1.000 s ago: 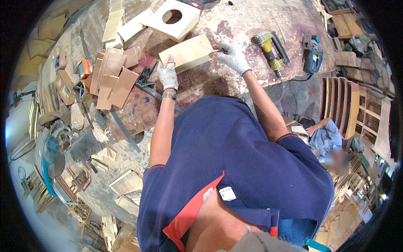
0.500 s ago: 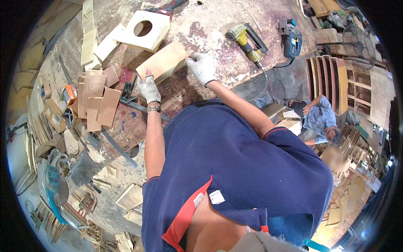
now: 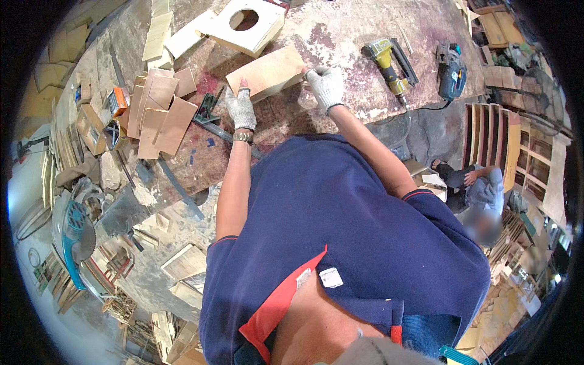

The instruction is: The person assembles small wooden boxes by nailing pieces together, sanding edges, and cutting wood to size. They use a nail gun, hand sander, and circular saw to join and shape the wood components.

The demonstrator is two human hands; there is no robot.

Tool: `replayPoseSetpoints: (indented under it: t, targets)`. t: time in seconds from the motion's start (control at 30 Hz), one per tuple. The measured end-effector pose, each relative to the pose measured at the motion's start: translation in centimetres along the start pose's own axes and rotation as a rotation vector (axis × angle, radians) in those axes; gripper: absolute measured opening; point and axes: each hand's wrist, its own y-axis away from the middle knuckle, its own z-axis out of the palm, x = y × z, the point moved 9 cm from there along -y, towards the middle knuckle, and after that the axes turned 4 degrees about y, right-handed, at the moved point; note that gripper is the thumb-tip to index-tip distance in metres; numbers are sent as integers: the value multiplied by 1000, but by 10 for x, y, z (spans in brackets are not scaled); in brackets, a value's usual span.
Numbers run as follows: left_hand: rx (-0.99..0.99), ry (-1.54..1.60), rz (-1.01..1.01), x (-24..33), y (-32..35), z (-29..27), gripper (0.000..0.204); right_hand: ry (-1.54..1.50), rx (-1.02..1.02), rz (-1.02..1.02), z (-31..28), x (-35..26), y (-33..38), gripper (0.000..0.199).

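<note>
Between my two gloved hands is a light wooden box (image 3: 267, 70) with a flat, pale top panel, tilted slightly on the worktable. My left hand (image 3: 241, 109) grips its near left corner, thumb on the top. At the right end, my right hand (image 3: 325, 88) holds the box's edge with its fingertips. Both white knit gloves leave some fingertip bare. Just beyond the box stands a cream wooden piece with a round hole (image 3: 249, 24). A pile of thin wooden panels (image 3: 164, 112) lies left of my left hand, with a dark metal bar clamp (image 3: 210, 118) between.
The stained worktable (image 3: 328, 36) carries a yellow-green nail gun (image 3: 389, 67) and a blue jigsaw (image 3: 452, 76) to the right. An orange box (image 3: 117, 101) sits beyond the panels. A teal circular-blade saw (image 3: 76, 237) stands at the lower left. Another person (image 3: 477, 188) sits at the right.
The whole view has shifted, so the table and tools appear farther right and higher. Both hands keep their hold on the box, whose place on the table looks nearly the same.
</note>
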Motion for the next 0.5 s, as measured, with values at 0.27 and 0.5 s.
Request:
replayPoseSetpoints:
  t: [0.27,0.5]
  targets:
    - [-1,51,-33,-5,1,-1,43,-71,-19,47,-2,-9,9,26]
    - [-6,3,9,4,3,0,44,-154,-26,64,0,-9,8,23]
